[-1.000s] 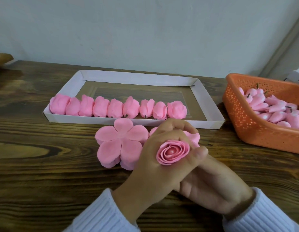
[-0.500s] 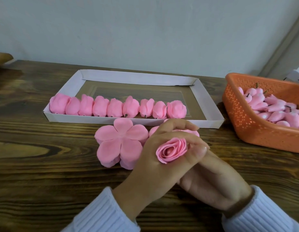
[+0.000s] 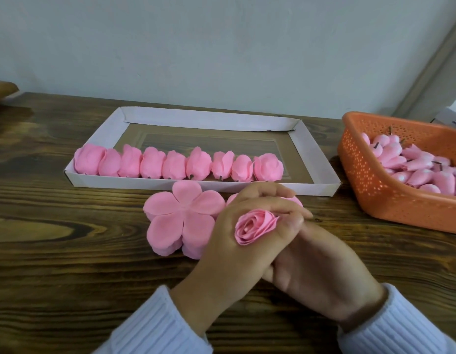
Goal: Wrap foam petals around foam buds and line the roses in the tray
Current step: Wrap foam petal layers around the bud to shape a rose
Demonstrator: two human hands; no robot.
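At frame centre the left hand (image 3: 226, 241) is gripping the rose (image 3: 255, 227); the right hand (image 3: 321, 274) is lying beneath (its grip hidden). Upper centre, the tray (image 3: 316, 162) is holding nine finished roses (image 3: 175, 164); the basket (image 3: 370, 190) at right is holding buds (image 3: 423, 172).

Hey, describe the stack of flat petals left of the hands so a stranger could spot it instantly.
Start at the white cardboard tray on the wooden table. Just in front of its near wall, beside the left hand, sits the stack of flat petals. Unlike the rolled roses in the tray, it lies open as a five-lobed pink flower shape.
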